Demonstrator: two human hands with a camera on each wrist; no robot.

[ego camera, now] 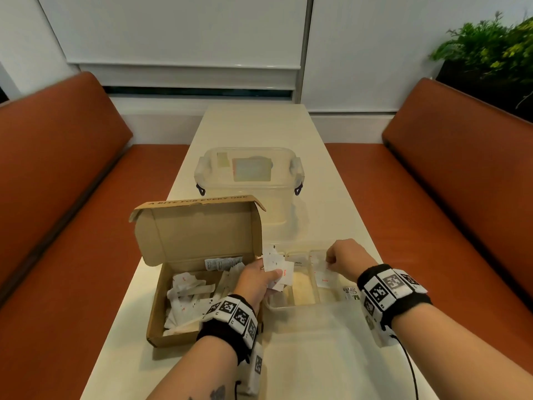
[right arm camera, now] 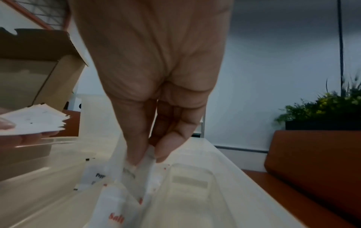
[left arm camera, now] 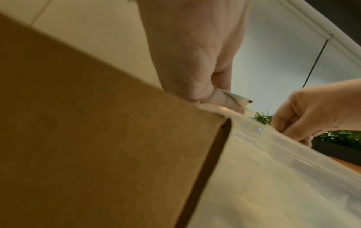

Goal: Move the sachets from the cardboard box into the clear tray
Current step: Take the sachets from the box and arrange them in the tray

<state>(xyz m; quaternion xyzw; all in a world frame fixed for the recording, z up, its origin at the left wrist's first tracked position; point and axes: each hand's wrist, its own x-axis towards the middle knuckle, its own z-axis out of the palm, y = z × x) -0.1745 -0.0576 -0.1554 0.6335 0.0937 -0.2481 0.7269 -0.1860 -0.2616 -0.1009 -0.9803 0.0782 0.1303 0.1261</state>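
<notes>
An open cardboard box [ego camera: 155,313] at the table's front left holds several white sachets [ego camera: 184,295]. To its right stands the clear tray [ego camera: 300,304] with compartments. My left hand [ego camera: 256,280] hovers over the box's right edge and grips a fanned bundle of white sachets [ego camera: 277,265], also seen in the right wrist view as a white stack [right arm camera: 33,121]. My right hand [ego camera: 343,262] is over the tray's right compartment, where thumb and finger pinch a white salt sachet [right arm camera: 144,171] that hangs down into it. More sachets [ego camera: 326,277] lie in that compartment.
A lidded clear storage bin [ego camera: 248,180] stands behind the box in the middle of the narrow white table [ego camera: 317,365]. Orange bench seats [ego camera: 72,226] flank both sides. A potted plant [ego camera: 490,53] is at the far right. A printed packet [ego camera: 350,291] lies by the tray.
</notes>
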